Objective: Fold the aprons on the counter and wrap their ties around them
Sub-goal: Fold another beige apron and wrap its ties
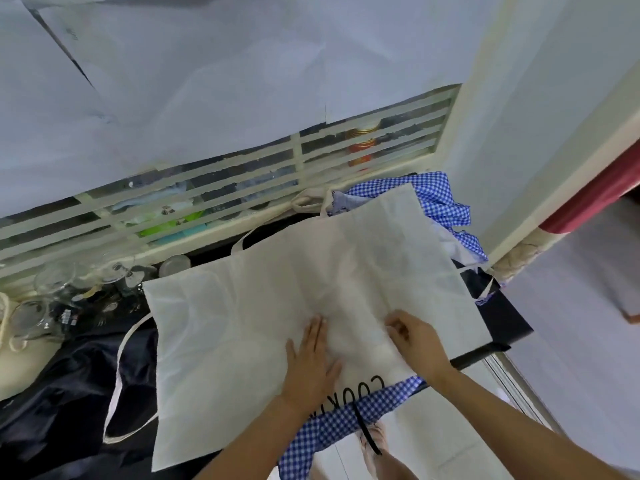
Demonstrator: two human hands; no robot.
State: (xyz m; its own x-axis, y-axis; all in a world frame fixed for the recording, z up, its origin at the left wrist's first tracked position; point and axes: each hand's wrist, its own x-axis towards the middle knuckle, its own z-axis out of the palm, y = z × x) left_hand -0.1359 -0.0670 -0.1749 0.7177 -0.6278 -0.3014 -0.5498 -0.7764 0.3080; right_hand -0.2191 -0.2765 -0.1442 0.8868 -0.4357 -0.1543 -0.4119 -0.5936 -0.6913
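A cream apron (263,306) with black lettering near its front edge lies spread flat over the dark counter (509,323). My left hand (313,362) presses flat on the cloth near its middle front. My right hand (415,336) rests beside it with fingers curled, seemingly pinching the fabric. A cream tie (119,372) loops off the apron's left side. A blue gingham apron (446,202) is bunched at the back right, and more gingham cloth (346,417) with a black strap hangs over the counter's front edge. A dark navy apron (62,386) lies crumpled at the left.
Several clear glasses (55,296) stand at the back left beside a louvred window (214,202). A white wall and a red cloth (588,199) bound the right side. The tiled floor (571,341) lies past the counter's right end.
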